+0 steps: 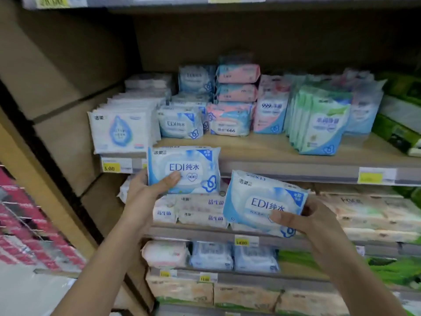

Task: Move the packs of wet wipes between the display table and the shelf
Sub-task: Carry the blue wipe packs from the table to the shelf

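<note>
1. My left hand (145, 190) grips a blue-and-white EDI wipes pack (189, 169). The thumb lies across the pack's lower front and the other fingers are hidden behind it. The pack is upright, in front of the shelf edge.
2. My right hand (314, 222) grips a second EDI pack (262, 201), lower and to the right, tilted. The thumb presses its lower front and the fingertips curl round its right end.
3. The two held packs come close at one corner; I cannot tell whether they touch.
4. Farther back, on the wooden shelf board (273, 151), a matching shelved EDI pack (180, 124) stands between a row of white packs (120, 131) on the left and pink-and-blue packs (230, 122) on the right.
5. To the right stand green packs (323, 124); their print is too blurred to read. The dark green goods (398, 131) at the far right are cut off by the frame.
6. The held packs hide part of the price rail and of the lower-tier packs (200, 210). One yellow price tag (111, 167) shows at the left.
</note>
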The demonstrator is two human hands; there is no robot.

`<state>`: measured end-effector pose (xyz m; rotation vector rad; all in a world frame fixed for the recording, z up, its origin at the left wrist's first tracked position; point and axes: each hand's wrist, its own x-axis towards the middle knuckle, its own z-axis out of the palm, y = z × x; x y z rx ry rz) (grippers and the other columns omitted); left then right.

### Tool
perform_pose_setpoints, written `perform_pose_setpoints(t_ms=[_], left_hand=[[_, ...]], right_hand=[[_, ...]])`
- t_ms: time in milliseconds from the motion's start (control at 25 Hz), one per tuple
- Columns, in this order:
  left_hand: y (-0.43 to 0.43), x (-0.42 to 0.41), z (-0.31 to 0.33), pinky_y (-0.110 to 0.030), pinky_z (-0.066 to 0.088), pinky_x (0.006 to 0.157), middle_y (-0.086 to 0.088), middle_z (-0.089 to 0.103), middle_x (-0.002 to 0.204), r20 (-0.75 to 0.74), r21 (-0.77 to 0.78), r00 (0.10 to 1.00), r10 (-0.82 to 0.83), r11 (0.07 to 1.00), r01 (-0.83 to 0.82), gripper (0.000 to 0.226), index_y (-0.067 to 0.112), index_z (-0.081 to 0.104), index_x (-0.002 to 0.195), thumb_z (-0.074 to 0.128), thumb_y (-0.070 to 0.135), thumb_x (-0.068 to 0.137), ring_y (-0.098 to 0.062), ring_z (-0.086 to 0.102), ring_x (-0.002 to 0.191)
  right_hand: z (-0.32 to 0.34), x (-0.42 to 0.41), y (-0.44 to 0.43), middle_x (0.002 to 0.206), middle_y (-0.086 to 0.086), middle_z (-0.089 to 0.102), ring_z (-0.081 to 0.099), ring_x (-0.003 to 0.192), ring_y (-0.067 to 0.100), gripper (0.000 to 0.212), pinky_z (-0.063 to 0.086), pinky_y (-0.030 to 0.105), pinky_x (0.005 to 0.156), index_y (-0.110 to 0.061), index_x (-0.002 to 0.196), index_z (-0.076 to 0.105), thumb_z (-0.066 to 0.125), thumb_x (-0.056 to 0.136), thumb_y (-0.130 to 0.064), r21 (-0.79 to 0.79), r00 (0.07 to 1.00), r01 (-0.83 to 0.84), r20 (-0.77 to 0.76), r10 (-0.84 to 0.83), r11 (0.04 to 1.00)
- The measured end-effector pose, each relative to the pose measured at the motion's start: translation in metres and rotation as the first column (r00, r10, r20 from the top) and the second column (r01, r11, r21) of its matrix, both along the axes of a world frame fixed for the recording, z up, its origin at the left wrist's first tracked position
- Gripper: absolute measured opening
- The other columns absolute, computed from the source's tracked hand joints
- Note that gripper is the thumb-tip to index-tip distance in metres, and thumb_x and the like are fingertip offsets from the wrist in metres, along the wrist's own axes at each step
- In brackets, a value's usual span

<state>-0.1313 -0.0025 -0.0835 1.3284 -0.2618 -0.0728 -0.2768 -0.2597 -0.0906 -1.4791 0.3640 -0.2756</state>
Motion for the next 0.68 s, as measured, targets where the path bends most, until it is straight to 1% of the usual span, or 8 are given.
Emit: perform_pose_setpoints(t_ms=[80, 120, 200, 240, 360, 400, 560, 680], left_hand=[[-0.010, 0.030, 0.014, -0.022, 0.056, 0.067, -0.004, 0.073, 0.102, 0.023, 0.004, 0.997, 0.068, 0.998, -0.068, 0.045, 0.008, 0.064, 0.113, 0.073, 0.013, 0.070, -0.018, 0.070, 0.093], [-0.014, 0.044, 0.020, -0.021, 0.056, 0.065, -0.003, 0.073, 0.101, 0.025, 0.011, 0.996, 0.090, 0.996, -0.091, 0.043, 0.009, 0.064, 0.113, 0.072, 0.014, 0.071, -0.017, 0.070, 0.091], [-0.020, 0.068, 0.026, -0.021, 0.056, 0.065, -0.003, 0.073, 0.100, 0.035, 0.014, 0.994, 0.101, 0.995, -0.101, 0.045, 0.010, 0.065, 0.111, 0.073, 0.019, 0.067, -0.017, 0.070, 0.092], [-0.023, 0.079, 0.028, -0.020, 0.056, 0.068, -0.004, 0.073, 0.101, 0.040, 0.020, 0.995, 0.096, 0.995, -0.097, 0.048, 0.009, 0.065, 0.110, 0.074, 0.021, 0.065, -0.018, 0.070, 0.094], [-0.027, 0.103, 0.031, -0.019, 0.055, 0.070, -0.004, 0.073, 0.101, 0.068, 0.013, 0.994, 0.087, 0.996, -0.088, 0.048, 0.008, 0.064, 0.111, 0.075, 0.018, 0.064, -0.016, 0.070, 0.093], [-0.028, 0.110, 0.031, -0.018, 0.054, 0.069, -0.003, 0.073, 0.100, 0.077, 0.017, 0.993, 0.090, 0.996, -0.092, 0.048, 0.009, 0.064, 0.110, 0.075, 0.018, 0.064, -0.015, 0.070, 0.092], [-0.030, 0.128, 0.027, -0.015, 0.053, 0.067, 0.000, 0.072, 0.101, 0.082, 0.088, 0.991, 0.102, 0.990, -0.109, 0.037, 0.018, 0.062, 0.103, 0.077, 0.012, 0.069, -0.010, 0.069, 0.088], [-0.029, 0.134, 0.029, -0.012, 0.049, 0.068, 0.006, 0.069, 0.106, 0.150, 0.270, 0.980, 0.133, 0.948, -0.170, 0.043, 0.022, 0.059, 0.110, 0.079, 0.023, 0.072, -0.010, 0.066, 0.096]], right_hand=[[0.020, 0.033, -0.008, 0.095, 0.004, 0.075, 0.073, 0.086, 0.022, 0.098, 0.057, 0.035, 0.073, -0.011, 0.099, 0.070, 0.094, 0.011, -0.045, -0.008, 0.998, -0.051, 0.042, 0.051, 0.999], [0.028, 0.048, -0.011, 0.096, 0.005, 0.075, 0.073, 0.082, 0.018, 0.093, 0.056, 0.033, 0.073, -0.011, 0.101, 0.070, 0.095, 0.017, -0.042, -0.011, 0.995, -0.085, 0.060, 0.086, 0.996], [0.040, 0.073, -0.011, 0.092, 0.007, 0.074, 0.069, 0.063, 0.007, 0.075, 0.053, 0.021, 0.056, -0.009, 0.103, 0.070, 0.094, 0.034, -0.027, 0.011, 0.985, -0.131, 0.112, 0.129, 0.991], [0.045, 0.085, -0.009, 0.091, 0.008, 0.074, 0.069, 0.061, 0.008, 0.071, 0.053, 0.019, 0.051, -0.010, 0.100, 0.071, 0.094, 0.036, -0.025, 0.014, 0.982, -0.141, 0.127, 0.138, 0.990], [0.050, 0.113, -0.002, 0.093, 0.007, 0.076, 0.073, 0.081, 0.022, 0.082, 0.058, 0.027, 0.059, -0.016, 0.089, 0.076, 0.095, 0.013, -0.040, 0.006, 0.977, -0.152, 0.152, 0.149, 0.988], [0.053, 0.120, 0.001, 0.090, 0.006, 0.076, 0.073, 0.081, 0.022, 0.079, 0.058, 0.026, 0.058, -0.015, 0.086, 0.076, 0.095, 0.012, -0.038, 0.011, 0.979, -0.143, 0.147, 0.140, 0.990], [0.062, 0.142, 0.010, 0.078, 0.003, 0.076, 0.072, 0.068, 0.015, 0.060, 0.055, 0.020, 0.052, -0.007, 0.089, 0.072, 0.086, 0.031, -0.015, 0.031, 0.982, -0.126, 0.145, 0.120, 0.992], [0.063, 0.155, 0.020, 0.082, 0.005, 0.076, 0.073, 0.072, 0.020, 0.075, 0.059, 0.029, 0.057, -0.010, 0.090, 0.072, 0.093, 0.020, -0.029, -0.011, 0.983, -0.132, 0.126, 0.132, 0.991]])
